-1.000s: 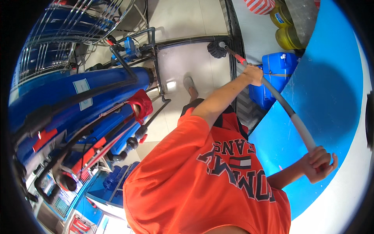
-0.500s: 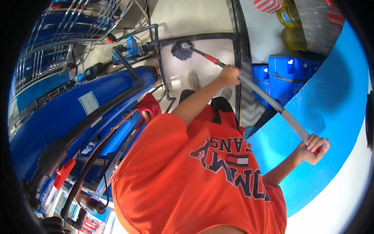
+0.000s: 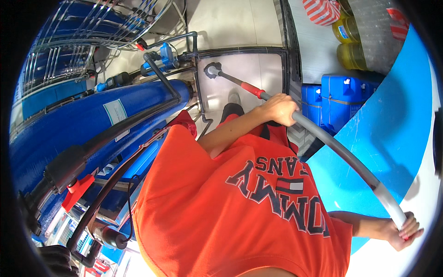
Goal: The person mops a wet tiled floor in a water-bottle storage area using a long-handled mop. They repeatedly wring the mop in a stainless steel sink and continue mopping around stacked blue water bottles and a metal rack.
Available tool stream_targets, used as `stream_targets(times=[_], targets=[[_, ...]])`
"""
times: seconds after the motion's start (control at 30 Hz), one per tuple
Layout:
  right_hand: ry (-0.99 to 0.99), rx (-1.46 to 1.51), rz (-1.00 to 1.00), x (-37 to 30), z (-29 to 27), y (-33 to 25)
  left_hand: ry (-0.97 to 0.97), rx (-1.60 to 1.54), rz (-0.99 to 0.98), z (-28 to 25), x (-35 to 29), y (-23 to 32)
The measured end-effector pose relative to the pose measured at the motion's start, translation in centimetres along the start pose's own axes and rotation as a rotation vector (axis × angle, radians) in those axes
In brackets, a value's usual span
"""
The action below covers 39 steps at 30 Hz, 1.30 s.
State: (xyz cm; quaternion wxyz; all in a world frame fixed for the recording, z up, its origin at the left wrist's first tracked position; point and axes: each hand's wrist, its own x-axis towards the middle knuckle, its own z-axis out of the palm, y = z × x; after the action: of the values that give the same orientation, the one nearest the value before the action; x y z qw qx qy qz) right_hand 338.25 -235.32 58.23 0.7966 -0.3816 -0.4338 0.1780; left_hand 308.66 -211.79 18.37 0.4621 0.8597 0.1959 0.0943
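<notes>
A mop with a long grey pole [image 3: 330, 144] slants from the floor ahead of me to my right side. My left hand [image 3: 281, 109] is closed around the pole partway along, a little above its red collar [image 3: 252, 89]. At the pole's upper end, far to the right, my right hand [image 3: 406, 232] is wrapped around the pale grip. The dark mop head [image 3: 208, 70] sits on the light tiled floor [image 3: 240, 69], beside the pipes on the left. One of my shoes [image 3: 234, 98] shows behind it.
On the left lie a big blue cylinder [image 3: 69, 124], dark pipes [image 3: 154, 74] and a wire rack [image 3: 92, 27]. Blue jerrycans [image 3: 344, 94] and yellow containers [image 3: 347, 30] stand on the right, by a curved blue panel [image 3: 383, 138]. A dark pipe [image 3: 240, 50] crosses the floor ahead.
My right hand has moved outward to the right and nearer, drawing the pole with it. My left hand has come nearer too. The mop head has shifted left, closer to the pipes.
</notes>
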Motion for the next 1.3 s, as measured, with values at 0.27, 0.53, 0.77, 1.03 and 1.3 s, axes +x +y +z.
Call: stream_targets(times=[0.27,0.53,0.77,1.03,1.3], targets=[[-0.105,0.107,0.019,0.7,0.5,2.9,0.205,0.052,0.022,-2.8,-1.2,-2.3],[-0.067,-0.046,0.113,-7.7,8.3,18.3,0.152,0.092,-0.418,-0.2,-5.3,-13.7],[-0.352,0.078,0.236,-4.2,12.3,23.5,0.465,-0.032,-0.506,0.6,-5.5,-17.1],[-0.541,0.237,0.323,9.2,16.7,33.8,0.656,-0.116,-0.591,-5.1,-1.0,-19.8],[-0.595,0.142,0.398,23.5,30.0,52.6,0.992,-0.212,-0.903,-11.8,6.4,-25.5]])
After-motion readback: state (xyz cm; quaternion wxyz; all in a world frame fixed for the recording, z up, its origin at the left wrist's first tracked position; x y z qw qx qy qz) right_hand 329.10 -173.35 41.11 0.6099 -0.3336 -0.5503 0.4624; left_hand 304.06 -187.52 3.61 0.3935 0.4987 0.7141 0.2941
